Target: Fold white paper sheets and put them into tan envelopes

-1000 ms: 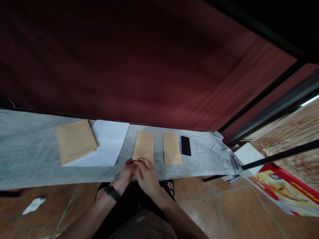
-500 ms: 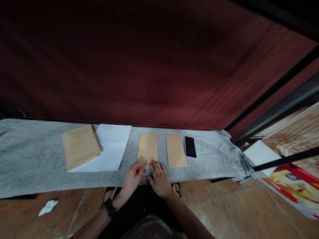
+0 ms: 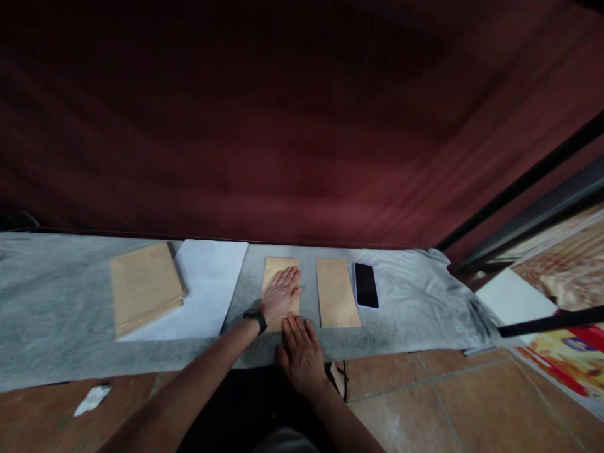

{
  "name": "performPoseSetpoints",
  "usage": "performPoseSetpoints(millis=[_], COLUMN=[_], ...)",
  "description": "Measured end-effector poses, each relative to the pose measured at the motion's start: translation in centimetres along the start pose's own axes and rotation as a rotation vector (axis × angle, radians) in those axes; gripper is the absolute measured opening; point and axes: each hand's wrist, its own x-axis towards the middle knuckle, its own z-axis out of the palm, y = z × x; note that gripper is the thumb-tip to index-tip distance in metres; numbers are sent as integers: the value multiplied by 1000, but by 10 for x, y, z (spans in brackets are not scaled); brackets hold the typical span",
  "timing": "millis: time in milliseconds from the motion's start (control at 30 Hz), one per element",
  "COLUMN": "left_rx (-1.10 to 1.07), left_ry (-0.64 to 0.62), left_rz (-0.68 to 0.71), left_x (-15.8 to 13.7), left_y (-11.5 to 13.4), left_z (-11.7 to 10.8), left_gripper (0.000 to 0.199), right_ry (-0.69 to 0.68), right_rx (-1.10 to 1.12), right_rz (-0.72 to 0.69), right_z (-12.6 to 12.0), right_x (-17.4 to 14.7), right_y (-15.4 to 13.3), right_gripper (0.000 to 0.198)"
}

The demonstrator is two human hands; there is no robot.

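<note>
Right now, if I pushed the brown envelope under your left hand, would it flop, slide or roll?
The brown envelope looks like thin paper, so it would probably bend and feel light. It lies flat on the gray cloth, so it might slide rather than roll. The left hand is spread on top, so it may hardly budge.

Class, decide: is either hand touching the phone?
No, the left hand lies on one brown envelope, the right hand is at its near edge, and the phone lies apart from both hands.
</note>
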Motion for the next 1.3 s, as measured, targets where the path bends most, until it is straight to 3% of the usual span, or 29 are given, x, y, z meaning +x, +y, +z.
performPoseSetpoints(millis=[167,300,533,800,1067,1300], left_rx=[13,3,-23,-99,-87,-101], left_ry=[-63,-99,-50,-146,-181,-134], left_rz=[-127,-168,-39,49,161,148], left_x=[32,29,-33,-98,-137,-160], left_y=[-2,-3,-9,2,11,6], left_z=[-1,-2,-7,-28,-49,-56], left_gripper=[60,60,57,55,65,64], right_ry=[-24,-52,-125,-179,-154,-165], right_rx=[-6,-27,-38,-79,-116,-135], right_rz=[13,25,23,1,50,105], right_z=[-1,-2,-10,-8,-8,-21], right_x=[1,1,2,1,-9,-19], right_y=[-1,-1,-3,0,1,9], right_gripper=[59,56,53,51,58,56])
